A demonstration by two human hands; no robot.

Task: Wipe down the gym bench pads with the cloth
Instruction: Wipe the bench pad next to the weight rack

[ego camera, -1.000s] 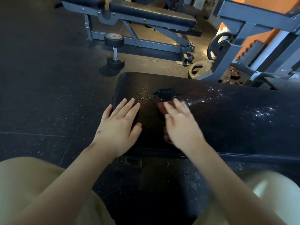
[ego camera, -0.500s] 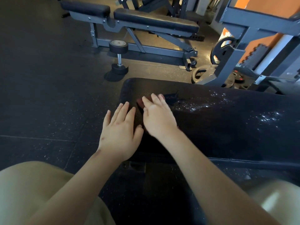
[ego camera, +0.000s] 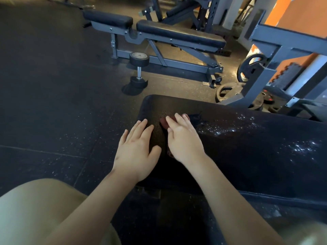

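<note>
Cloth (ego camera: 163, 123) under flat right hand (ego camera: 184, 140), now slid leftward, left hand (ego camera: 136, 152) flat on bench pad (ego camera: 247, 156)

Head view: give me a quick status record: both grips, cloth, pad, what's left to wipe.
left grip: flat, fingers straight, rests on the pad's left end, holds nothing
right grip: flat, presses the cloth onto the pad
cloth: reddish, mostly hidden under the right grip, bits show by the fingers and the wrist
pad: black
droplets: on the pad right of the cloth, not yet wiped
nearby: dumbbell on end on the floor, second bench beyond
</note>
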